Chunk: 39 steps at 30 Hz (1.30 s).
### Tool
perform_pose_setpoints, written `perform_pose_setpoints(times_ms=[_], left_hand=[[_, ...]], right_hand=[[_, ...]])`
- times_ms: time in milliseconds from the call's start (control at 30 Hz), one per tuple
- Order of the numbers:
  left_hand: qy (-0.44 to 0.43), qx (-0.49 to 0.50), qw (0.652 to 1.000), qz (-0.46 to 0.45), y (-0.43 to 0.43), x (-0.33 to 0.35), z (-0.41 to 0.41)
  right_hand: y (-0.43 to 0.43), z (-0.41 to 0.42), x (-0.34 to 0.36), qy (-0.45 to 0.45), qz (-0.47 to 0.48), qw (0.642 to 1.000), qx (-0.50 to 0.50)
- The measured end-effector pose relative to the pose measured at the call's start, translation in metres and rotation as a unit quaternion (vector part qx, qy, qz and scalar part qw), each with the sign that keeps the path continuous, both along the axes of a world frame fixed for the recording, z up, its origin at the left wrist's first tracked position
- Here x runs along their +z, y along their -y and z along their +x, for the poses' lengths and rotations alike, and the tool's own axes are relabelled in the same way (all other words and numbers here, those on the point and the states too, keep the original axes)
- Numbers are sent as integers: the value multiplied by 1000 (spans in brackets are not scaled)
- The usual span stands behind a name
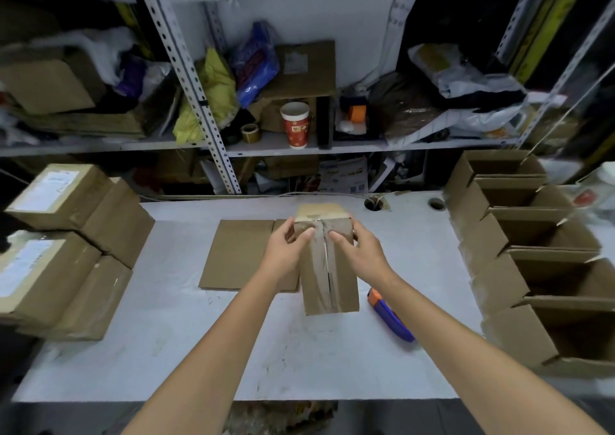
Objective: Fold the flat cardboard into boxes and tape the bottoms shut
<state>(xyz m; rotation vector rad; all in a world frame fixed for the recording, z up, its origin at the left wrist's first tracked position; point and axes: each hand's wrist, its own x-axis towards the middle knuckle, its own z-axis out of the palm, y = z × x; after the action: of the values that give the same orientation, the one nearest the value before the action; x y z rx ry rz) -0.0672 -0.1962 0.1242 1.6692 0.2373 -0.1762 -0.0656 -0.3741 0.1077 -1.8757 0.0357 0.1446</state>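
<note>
White table point(149, 335) — box point(344, 268) between left hand point(284, 245), right hand point(361, 251); fingers point(307, 234) on tape point(317, 278).

The left hand point(286, 241) and the right hand point(361, 250) hold a brown box point(344, 268) from both sides, above the middle of the white table point(166, 318). Both thumbs lie on the tape point(319, 261) along its seam. Flat cardboard point(239, 255) lies just left of it. A blue and orange tape tool point(391, 315) lies near its right. Open boxes point(539, 255) stand in a row on the right.
</note>
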Motion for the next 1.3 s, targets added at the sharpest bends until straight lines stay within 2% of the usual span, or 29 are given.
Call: perform_pose_setpoints(times_ms=[67, 167, 300, 500, 767, 1167, 1300], left_hand=[[3, -3, 999, 47, -1, 4, 5], [7, 29, 997, 71, -1, 4, 7], [26, 36, 997, 60, -3, 0, 3], [36, 25, 998, 34, 8, -2, -4], [-27, 60, 998, 6, 13, -7, -10], [23, 47, 998, 24, 9, 5, -20], [22, 54, 997, 40, 0, 4, -19]], right_hand=[[-2, -1, -1, 7, -9, 1000, 9], [-2, 0, 1, 1, -19, 1000, 13], [3, -1, 12, -17, 19, 999, 43], [4, 1, 6, -53, 61, 997, 13], [-3, -8, 8, -22, 32, 999, 26], [-4, -13, 3, -18, 34, 999, 33], [3, -12, 9, -65, 65, 995, 31]])
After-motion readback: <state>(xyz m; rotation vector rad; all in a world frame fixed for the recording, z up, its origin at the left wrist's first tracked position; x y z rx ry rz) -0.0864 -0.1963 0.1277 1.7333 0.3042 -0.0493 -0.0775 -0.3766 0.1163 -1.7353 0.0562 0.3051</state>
